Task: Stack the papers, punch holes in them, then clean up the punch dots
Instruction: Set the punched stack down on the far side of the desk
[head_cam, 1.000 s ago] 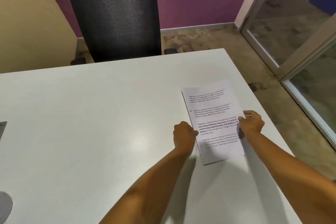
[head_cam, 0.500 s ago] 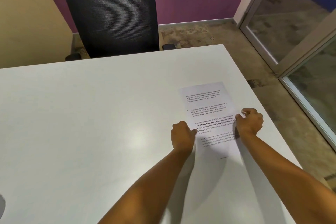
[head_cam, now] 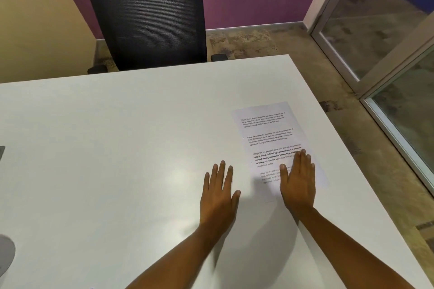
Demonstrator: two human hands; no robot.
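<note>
Stacking step, I judged. My right hand (head_cam: 297,180) lay flat, fingers spread, gripping nothing, on white printed paper stack (head_cam: 274,143); left hand (head_cam: 219,189) flat beside on white table (head_cam: 117,148). Next: find punch, none seen.

White worktop (head_cam: 117,148), smooth, faint glare near middle. Printed papers (head_cam: 270,129) flat near right edge, slightly skewed. Right hand (head_cam: 298,178) flat on papers' near half; left hand (head_cam: 219,192) flat on bare worktop just beside papers. Grey objects at left edge, cut off, unclear.
</note>
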